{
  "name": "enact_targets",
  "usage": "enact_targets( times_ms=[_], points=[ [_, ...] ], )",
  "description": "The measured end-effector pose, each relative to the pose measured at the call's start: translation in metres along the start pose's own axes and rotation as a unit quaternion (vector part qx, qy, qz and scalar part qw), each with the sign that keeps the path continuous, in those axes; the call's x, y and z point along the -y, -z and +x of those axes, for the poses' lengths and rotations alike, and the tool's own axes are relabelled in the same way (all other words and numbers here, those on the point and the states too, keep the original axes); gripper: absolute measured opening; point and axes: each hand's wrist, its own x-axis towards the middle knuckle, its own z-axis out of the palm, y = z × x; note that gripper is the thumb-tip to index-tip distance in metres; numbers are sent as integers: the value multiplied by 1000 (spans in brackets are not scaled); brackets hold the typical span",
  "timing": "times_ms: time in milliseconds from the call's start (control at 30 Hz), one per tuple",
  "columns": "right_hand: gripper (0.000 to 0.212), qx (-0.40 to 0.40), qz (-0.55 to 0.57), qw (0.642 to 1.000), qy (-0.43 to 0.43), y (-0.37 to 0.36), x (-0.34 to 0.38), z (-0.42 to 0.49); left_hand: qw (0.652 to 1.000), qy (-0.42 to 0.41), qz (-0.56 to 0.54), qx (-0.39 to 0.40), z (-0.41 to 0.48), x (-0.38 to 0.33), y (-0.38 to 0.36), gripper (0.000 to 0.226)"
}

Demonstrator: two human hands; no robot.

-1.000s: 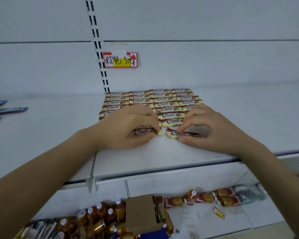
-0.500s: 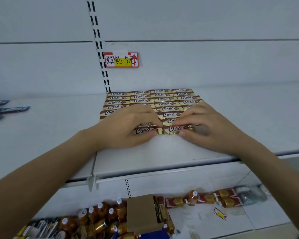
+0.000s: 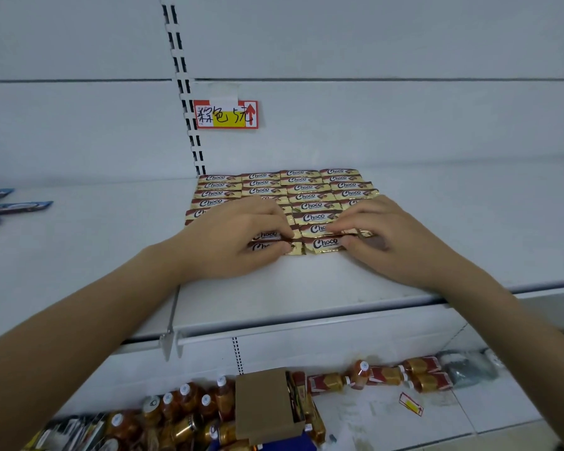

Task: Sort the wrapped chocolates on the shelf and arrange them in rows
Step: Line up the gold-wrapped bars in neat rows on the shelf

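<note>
Gold-brown foil-wrapped chocolates (image 3: 310,196) on white shelf (image 3: 306,288), centre frame: front row underway. My left hand (image 3: 238,239) and right hand (image 3: 396,244) each pinch one; next, I'd square them flush.

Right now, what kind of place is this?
Probably a shop. The white shelf has a handwritten price tag behind it, identical Choco chocolates laid in rows, and bottles on the level below.
</note>
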Motion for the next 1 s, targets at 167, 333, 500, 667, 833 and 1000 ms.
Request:
enact_targets(
  times_ms=[167, 333, 500, 667, 833, 1000],
  points=[
    [46, 3, -33, 999, -22, -1, 1, 1, 999, 9, 13, -30, 1, 0, 1, 40],
    [45, 23, -28, 999, -35, 0, 6, 0, 999, 37, 5, 9, 1, 1, 0, 49],
    [39, -92, -41, 980, -171, 7, 4, -3, 997, 79, 22, -9, 1, 3, 1, 56],
    [33, -49, -93, 975, -196, 8, 2, -4, 997, 72, 20, 7, 2, 4, 0, 55],
    [42, -88, -100, 972, -192, 7, 1, -2, 996, 85, 8, 1, 5, 4, 1, 59],
    [57, -16, -112, 975, -193, 3, -1, -1, 998, 51, -11, 29, 10, 3, -3, 61]
  ],
)
